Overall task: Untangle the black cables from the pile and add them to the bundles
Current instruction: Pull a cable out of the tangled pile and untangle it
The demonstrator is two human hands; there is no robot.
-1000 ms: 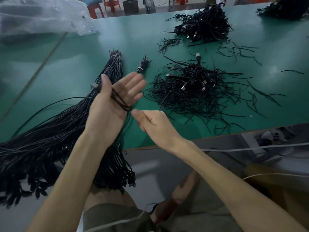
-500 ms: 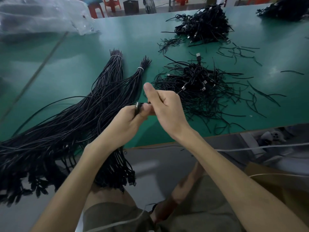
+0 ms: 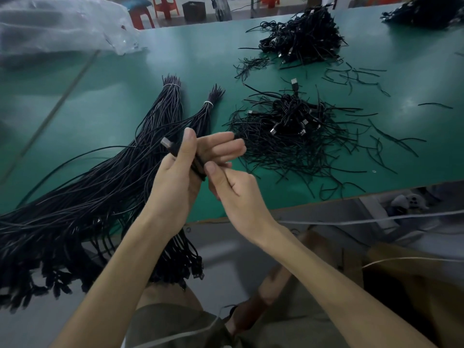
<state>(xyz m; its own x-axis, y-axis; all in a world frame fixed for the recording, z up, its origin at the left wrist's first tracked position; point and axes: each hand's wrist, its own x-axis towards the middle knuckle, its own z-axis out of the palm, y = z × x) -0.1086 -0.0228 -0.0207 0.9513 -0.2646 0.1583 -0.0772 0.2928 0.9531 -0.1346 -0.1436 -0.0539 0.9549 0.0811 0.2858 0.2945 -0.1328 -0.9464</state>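
Note:
My left hand (image 3: 180, 177) holds a coiled black cable (image 3: 187, 160) across its palm, thumb pressed over it; the silver plug sticks out at the upper left. My right hand (image 3: 233, 189) is right beside it, fingers curled, pinching the cable's lower end with thumb and forefinger. A tangled pile of black cables (image 3: 293, 126) with metal plugs and loose black ties lies on the green table (image 3: 125, 96) to the right. Two tied bundles (image 3: 163, 116) of straight cables fan from the table's middle to the lower left, over the near edge.
A second cable heap (image 3: 303, 38) sits at the far side, another (image 3: 426, 11) at the top right corner. A clear plastic bag (image 3: 57, 28) lies at the far left. Loose ties (image 3: 356, 76) scatter to the right. Red stools stand beyond the table.
My left hand has opened its fingers again with the coiled cable across its palm, and my right hand has dropped from above the coil to its lower end.

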